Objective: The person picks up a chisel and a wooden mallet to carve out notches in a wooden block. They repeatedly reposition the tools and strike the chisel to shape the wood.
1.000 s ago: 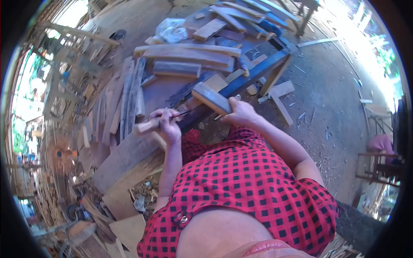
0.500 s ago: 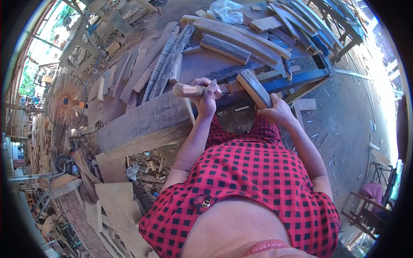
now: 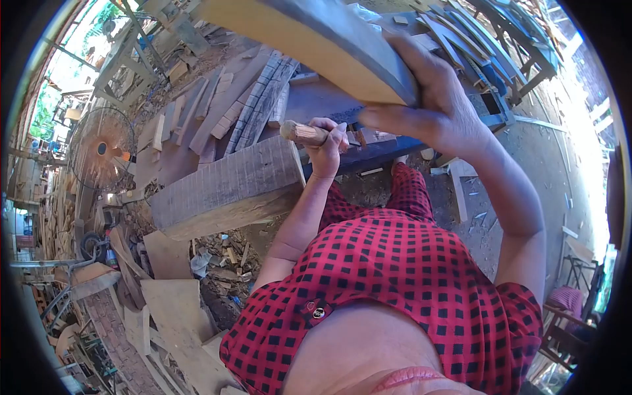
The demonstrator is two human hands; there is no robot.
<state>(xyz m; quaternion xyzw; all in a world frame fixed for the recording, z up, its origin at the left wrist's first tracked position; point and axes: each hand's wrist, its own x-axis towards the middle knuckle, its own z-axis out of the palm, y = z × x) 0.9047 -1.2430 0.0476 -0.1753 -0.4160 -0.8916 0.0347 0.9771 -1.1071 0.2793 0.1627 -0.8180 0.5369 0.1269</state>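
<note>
My left hand point(image 3: 327, 150) is wrapped round the wooden handle of a chisel point(image 3: 304, 133), its worn butt end sticking out to the left. The blade is mostly hidden beyond my fingers, beside a reddish-brown piece of wood point(image 3: 376, 136) on the dark bench beam point(image 3: 368, 153). My right hand point(image 3: 444, 108) grips one end of a thick wooden block point(image 3: 322, 49), thumb below and fingers over the top. The block is raised close to the camera, above the chisel and apart from it; its far end is blurred.
A large squared timber point(image 3: 227, 187) lies left of my left hand. Behind it, several planks point(image 3: 260, 92) are spread out, with more strips point(image 3: 454, 39) at the back right. A round fan point(image 3: 102, 150) stands at the left. Wood scraps point(image 3: 230, 260) litter the floor.
My right hand has lifted the wooden block from beside the bench beam up towards the camera, and the block has swung leftward. My left hand keeps the chisel at nearly the same place.
</note>
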